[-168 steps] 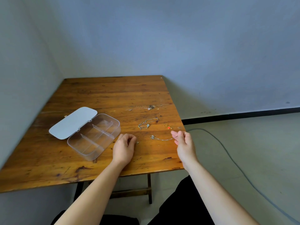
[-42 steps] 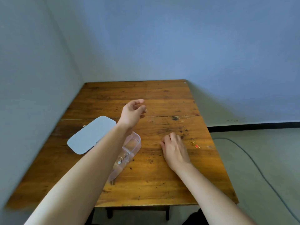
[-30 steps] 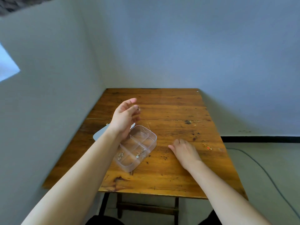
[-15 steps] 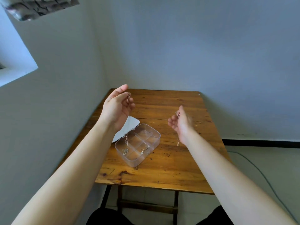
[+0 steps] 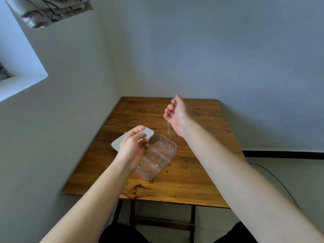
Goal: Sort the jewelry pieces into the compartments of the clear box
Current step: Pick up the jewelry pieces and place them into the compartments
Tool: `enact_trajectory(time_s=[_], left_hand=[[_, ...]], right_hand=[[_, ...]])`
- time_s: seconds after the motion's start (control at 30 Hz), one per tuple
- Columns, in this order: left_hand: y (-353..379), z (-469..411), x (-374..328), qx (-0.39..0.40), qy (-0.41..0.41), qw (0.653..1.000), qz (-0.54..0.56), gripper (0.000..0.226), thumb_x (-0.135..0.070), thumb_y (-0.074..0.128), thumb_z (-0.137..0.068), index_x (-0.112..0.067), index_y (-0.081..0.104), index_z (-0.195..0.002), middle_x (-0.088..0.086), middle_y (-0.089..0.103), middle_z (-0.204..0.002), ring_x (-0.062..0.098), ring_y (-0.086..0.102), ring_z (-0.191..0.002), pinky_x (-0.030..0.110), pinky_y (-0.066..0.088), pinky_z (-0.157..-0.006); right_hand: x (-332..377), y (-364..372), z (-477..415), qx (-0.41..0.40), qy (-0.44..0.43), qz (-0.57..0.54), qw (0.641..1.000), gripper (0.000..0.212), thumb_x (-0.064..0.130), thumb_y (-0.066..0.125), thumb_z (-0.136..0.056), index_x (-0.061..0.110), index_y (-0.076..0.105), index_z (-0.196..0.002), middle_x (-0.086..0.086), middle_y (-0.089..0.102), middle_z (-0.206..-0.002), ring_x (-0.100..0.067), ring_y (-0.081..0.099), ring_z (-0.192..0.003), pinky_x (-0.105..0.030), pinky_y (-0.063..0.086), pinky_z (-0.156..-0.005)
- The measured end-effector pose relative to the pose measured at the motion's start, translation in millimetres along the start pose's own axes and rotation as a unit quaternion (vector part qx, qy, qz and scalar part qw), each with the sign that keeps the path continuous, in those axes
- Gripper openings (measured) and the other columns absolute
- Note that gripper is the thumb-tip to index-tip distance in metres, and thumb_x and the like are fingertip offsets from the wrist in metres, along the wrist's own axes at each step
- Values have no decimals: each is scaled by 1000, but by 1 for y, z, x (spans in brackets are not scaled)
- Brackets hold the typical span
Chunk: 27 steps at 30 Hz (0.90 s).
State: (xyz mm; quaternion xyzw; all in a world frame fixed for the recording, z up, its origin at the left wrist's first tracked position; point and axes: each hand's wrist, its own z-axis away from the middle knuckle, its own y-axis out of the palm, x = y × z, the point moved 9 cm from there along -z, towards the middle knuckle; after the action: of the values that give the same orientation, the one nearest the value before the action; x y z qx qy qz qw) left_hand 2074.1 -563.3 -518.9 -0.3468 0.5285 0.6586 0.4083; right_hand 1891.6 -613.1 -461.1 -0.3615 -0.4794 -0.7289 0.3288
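The clear box [image 5: 171, 156] stands open on the wooden table [image 5: 192, 178], its pale lid [image 5: 122, 141] lying flat behind it. Small silver pieces [image 5: 160, 161] lie in its near compartments. My right hand [image 5: 177, 116] is raised above the box and pinches a thin silver chain [image 5: 168, 127], which hangs straight down; its lower end [image 5: 169, 146] reaches the far right compartment. My left hand [image 5: 134, 149] hovers over the box's left side, fingertips pinched on a small silver piece [image 5: 144, 135].
Grey walls close in behind and to the left of the table. A window recess [image 5: 19, 79] and patterned curtain [image 5: 50, 11] sit at the upper left. A dark cable [image 5: 273, 178] runs over the floor on the right.
My left hand has dropped from high above the table to just over the box. My right hand has risen, and the chain now dangles full length into the box.
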Motion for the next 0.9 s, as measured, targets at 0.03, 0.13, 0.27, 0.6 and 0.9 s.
enact_trajectory(time_s=[0.03,0.13,0.27,0.6,0.9], left_hand=[[-4,1,11,-4,-13,1000,-10,25,0,49,-96,-12,64,-112,4,60,-78,11,58,-62,26,50,-59],[-22,5,35,-32,-38,997,-57,25,-1,47,-98,-12,65,-110,5,62,-80,12,60,-65,26,53,-58],[-48,6,48,-88,-49,989,-106,25,0,46,-97,-11,64,-110,15,63,-96,23,63,-81,36,58,-71],[-64,5,52,-121,-40,983,-134,22,1,47,-96,-8,64,-107,16,65,-98,25,65,-83,35,61,-72],[-44,-4,20,-110,-27,990,-88,23,4,46,-95,-6,60,-111,12,61,-84,18,60,-70,29,51,-60]], right_hand=[[-3,4,0,3,4,2,1000,39,41,44,-105,22,51,-72,8,47,-48,-12,48,-54,-26,46,-62],[-13,15,-3,6,12,10,1000,38,41,45,-105,22,51,-72,8,48,-47,-12,49,-53,-25,47,-61],[-24,28,-12,11,8,18,1000,38,43,44,-104,23,53,-72,9,50,-47,-11,53,-50,-26,50,-60],[-96,28,-16,124,-6,449,885,35,38,40,-105,14,63,-96,-4,70,-92,-21,63,-84,-36,52,-81],[-101,-1,-2,210,-65,636,740,26,17,54,-95,21,75,-112,-3,70,-120,-24,64,-107,-40,53,-95]])
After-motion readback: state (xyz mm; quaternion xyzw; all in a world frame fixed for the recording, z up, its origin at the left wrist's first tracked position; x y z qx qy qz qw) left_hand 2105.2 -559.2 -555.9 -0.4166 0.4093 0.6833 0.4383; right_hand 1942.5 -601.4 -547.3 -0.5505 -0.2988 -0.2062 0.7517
